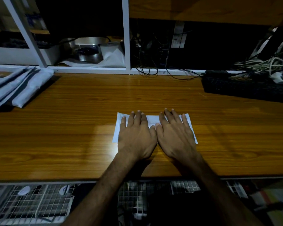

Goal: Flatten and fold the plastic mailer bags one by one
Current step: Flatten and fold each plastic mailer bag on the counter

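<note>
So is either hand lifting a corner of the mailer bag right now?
No, the left hand and right hand both lie flat, fingers straight, pressing the mailer bag onto the table.

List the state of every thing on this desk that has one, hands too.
Folded white plastic mailer bag: flat on the desk, pressed under both hands.
Left hand: open, palm down.
Right hand: open, palm down.
Stack of grey-white mailer bags: lying far left, untouched.
Black keyboard: idle, far right.

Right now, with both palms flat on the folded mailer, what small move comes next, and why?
Probably slide both hands outward to press the crease: the left hand and right hand lie open, side by side on the folded mailer, leaving its ends uncovered.
</note>
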